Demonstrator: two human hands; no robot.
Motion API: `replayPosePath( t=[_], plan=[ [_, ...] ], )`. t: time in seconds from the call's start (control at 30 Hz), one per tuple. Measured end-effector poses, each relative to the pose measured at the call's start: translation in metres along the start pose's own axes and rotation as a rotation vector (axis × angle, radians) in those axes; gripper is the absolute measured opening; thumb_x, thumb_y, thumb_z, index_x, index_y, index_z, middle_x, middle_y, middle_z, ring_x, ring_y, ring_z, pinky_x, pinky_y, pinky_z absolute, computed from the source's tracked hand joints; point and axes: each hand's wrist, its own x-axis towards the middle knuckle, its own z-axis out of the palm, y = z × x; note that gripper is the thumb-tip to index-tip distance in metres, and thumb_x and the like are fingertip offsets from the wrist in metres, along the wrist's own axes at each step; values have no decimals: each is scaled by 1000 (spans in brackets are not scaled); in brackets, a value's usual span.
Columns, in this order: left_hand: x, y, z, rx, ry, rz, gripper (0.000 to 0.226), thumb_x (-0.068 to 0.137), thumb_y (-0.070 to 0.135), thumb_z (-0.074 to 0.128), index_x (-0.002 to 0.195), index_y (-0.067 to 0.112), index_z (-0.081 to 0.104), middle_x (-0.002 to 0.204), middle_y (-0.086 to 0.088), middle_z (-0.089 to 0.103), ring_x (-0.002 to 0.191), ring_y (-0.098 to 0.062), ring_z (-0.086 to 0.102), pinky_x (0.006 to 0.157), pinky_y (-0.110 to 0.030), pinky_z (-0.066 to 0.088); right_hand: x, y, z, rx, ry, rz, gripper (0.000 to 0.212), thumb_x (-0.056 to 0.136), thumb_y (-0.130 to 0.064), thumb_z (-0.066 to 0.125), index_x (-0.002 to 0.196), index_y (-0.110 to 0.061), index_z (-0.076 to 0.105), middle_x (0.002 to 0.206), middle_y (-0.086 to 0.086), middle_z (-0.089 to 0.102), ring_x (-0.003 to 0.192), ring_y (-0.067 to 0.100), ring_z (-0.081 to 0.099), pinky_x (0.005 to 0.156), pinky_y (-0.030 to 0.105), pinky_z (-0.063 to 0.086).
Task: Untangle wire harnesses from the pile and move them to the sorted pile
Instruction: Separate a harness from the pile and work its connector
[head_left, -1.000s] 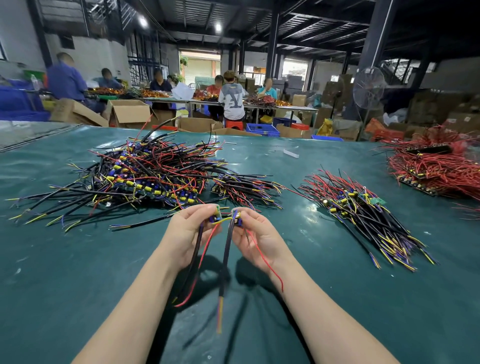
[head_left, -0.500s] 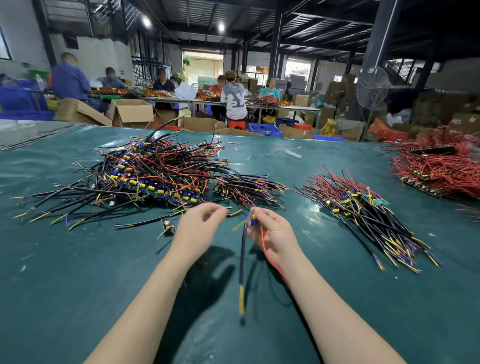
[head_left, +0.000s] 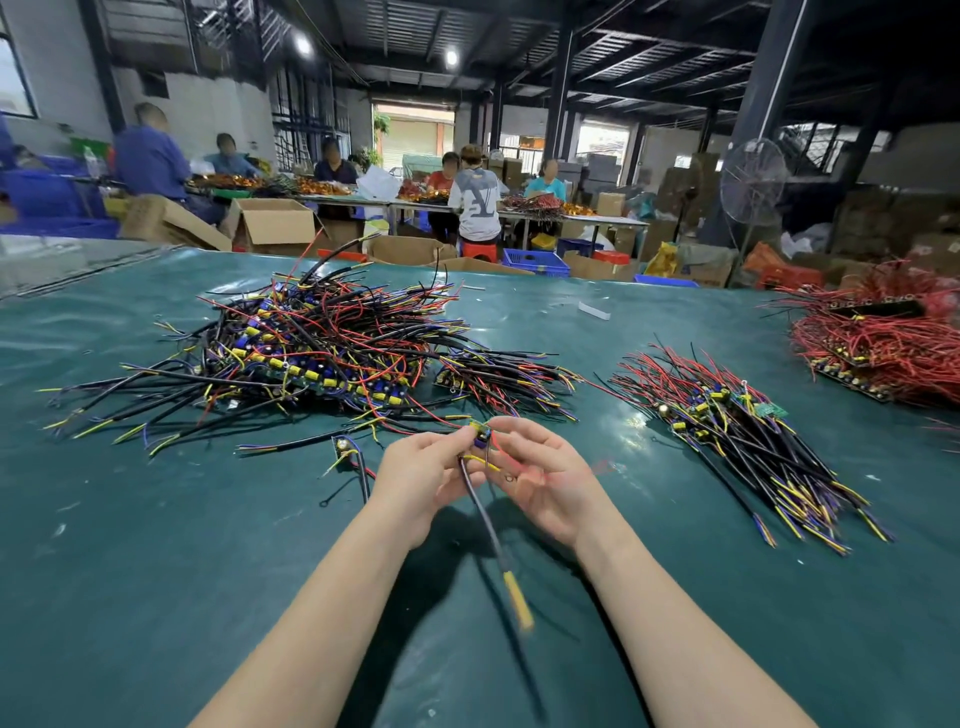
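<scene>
Black-sheathed and yellow-tipped, the wire harness (head_left: 491, 530) hangs between both hands above the green table cover (head_left: 156, 571). The left hand (head_left: 415, 480) pinches its small board end. The right hand (head_left: 548, 483) curls loosely against it, and I cannot tell if it grips. The tangled pile (head_left: 322, 353) lies beyond on the left, the sorted pile (head_left: 737, 431) on the right.

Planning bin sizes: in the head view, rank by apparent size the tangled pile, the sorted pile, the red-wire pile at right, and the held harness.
1. tangled pile
2. sorted pile and red-wire pile: unranked; they look similar, and the red one is farther off and cut by the frame edge
3. harness, smallest though nearest
</scene>
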Motion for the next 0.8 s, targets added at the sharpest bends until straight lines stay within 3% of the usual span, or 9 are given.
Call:
replayPosePath(
  t=[0.13, 0.23, 0.3, 0.43, 0.57, 0.67, 0.8],
  plan=[
    [-1, -5, 4, -124, -25, -111, 14, 90, 8, 56, 76, 2, 57, 45, 2, 61, 39, -3, 57, 43, -13, 48, 2, 6, 3, -188, 35, -107, 28, 79, 20, 45, 86, -2, 60, 66, 2, 68, 55, 11, 64, 57, 18, 52],
    [1, -6, 2, -126, -44, -132, 11, 90, 7, 55, 79, 4, 56, 44, 4, 60, 39, -2, 56, 40, -12, 45, 3, 8, 3, -424, 143, -193, 28, 78, 15, 58, 78, -12, 66, 73, 3, 61, 64, 18, 56, 67, 25, 48],
    [3, -6, 0, -102, -38, -125, 10, 90, 5, 56, 80, 4, 57, 43, 4, 58, 37, -1, 54, 39, -12, 44, 3, 9, 3, -546, 202, -230, 26, 74, 9, 66, 74, -17, 68, 68, -3, 62, 65, 15, 51, 68, 25, 44],
    [1, -10, 1, 10, -104, -98, 13, 91, 11, 56, 79, 6, 57, 44, 5, 57, 40, -3, 55, 40, -14, 44, 5, 10, 5, -533, 230, -292, 31, 74, 12, 65, 68, -18, 67, 56, -5, 64, 56, 7, 58, 62, 20, 51],
    [2, -14, 0, 82, -107, -96, 10, 86, 10, 62, 78, 7, 56, 69, -4, 55, 58, -11, 56, 47, -16, 50, 7, 7, 5, -490, 281, -315, 28, 84, 14, 52, 71, -10, 60, 48, -7, 61, 45, 0, 55, 48, 13, 46],
    [4, -16, 2, 115, -96, -68, 9, 85, 6, 63, 81, 6, 55, 83, -10, 55, 73, -17, 58, 54, -20, 56, 7, 6, 4, -478, 282, -282, 29, 84, 13, 52, 68, -9, 59, 49, -6, 61, 44, 1, 54, 47, 13, 44],
    [4, -19, 3, 90, -64, -34, 13, 84, 5, 65, 89, 5, 52, 92, -12, 57, 78, -20, 62, 56, -20, 56, 5, 6, 3, -525, 206, -240, 25, 84, 10, 56, 71, -11, 57, 58, 0, 55, 45, 4, 53, 47, 16, 45]
  ],
)
